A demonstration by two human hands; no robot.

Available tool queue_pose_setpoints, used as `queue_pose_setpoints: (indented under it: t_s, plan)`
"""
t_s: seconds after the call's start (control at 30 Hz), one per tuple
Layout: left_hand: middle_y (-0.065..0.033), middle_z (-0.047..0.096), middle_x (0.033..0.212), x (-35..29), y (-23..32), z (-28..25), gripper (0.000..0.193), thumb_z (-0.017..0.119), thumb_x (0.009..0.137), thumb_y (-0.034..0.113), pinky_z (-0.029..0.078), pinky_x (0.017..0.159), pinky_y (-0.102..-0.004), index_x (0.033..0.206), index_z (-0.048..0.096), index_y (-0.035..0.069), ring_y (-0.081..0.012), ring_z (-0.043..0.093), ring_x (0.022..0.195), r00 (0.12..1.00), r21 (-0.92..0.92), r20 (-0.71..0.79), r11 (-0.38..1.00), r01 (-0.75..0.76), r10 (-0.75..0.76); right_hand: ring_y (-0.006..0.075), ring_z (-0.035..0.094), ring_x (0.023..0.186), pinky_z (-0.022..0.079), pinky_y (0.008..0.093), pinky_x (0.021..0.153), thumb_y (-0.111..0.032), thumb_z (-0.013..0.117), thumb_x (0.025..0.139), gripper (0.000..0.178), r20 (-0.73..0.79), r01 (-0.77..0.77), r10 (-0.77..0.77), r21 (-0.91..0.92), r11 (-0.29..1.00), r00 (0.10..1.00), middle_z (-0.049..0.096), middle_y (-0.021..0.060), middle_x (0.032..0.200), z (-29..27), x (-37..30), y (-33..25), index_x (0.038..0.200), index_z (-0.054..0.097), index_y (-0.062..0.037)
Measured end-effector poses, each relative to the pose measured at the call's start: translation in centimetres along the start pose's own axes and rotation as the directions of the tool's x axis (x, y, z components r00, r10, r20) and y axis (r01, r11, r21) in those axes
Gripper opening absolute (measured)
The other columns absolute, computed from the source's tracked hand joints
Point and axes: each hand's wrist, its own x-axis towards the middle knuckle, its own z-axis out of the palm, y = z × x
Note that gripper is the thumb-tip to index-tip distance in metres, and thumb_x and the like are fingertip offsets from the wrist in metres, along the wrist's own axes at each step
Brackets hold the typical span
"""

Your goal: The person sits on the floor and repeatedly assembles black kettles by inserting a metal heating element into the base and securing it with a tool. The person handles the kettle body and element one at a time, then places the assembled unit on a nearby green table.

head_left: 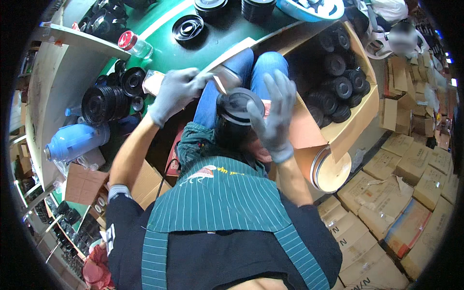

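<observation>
My left hand [178, 93], in a grey glove, is closed around a short tool with a flat, pale blade [220, 83]; its handle is mostly hidden by the fingers. The blade points toward a black round plastic part [236, 107] on top of a dark stack in my lap. My right hand [274, 116], gloved too, is open beside that part, fingers stretched upward. Its thumb overlaps the part's right edge; whether it presses on it I cannot tell. To the right, a cardboard box [362, 118] holds many similar black round parts [333, 92].
Ahead is a green tabletop [159, 58] with a black disc [188, 29], a red-lidded jar [136, 44] and a blue basin [309, 10]. A blue thermos [77, 141] and stacked black discs [104, 104] stand at left. Cardboard cartons [382, 193] cover the right side.
</observation>
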Motion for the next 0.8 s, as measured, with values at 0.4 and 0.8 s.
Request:
queue_pose_setpoints:
  t_s: [0.4, 0.8]
  plan:
    - [-0.0155, 0.074, 0.087, 4.8, -17.5, 0.7, 0.045, 0.073, 0.094, 0.058, 0.055, 0.072, -0.0524, 0.101, 0.073, 0.013, -0.0388, 0.074, 0.081, 0.976, 0.595, -0.218, 0.795, 0.119, 0.017, 0.0381, 0.06, 0.141, 0.046, 0.0442, 0.119, -0.037, 0.099, 0.069, 0.089, 0.472, -0.341, 0.287, 0.031, 0.94, 0.833, 0.061, 0.0255, 0.152, -1.2, -2.3, -0.8, 0.143, 0.066, 0.0007]
    - [-0.0365, 0.03, 0.167, 0.8, -6.1, 0.0, 0.069, 0.103, 0.062, 0.038, 0.042, 0.121, -0.0551, 0.114, 0.072, 0.007, -0.0551, 0.042, 0.15, 0.63, 0.396, -0.49, 0.798, -0.455, 0.602, 0.0254, 0.061, 0.132, 0.051, 0.042, 0.112, -0.044, 0.057, 0.113, 0.055, 0.611, -0.704, 0.448, 0.708, 0.061, 0.653, 0.065, 0.0117, 0.144, 9.8, 6.4, 9.2, 0.151, 0.056, -0.0051]
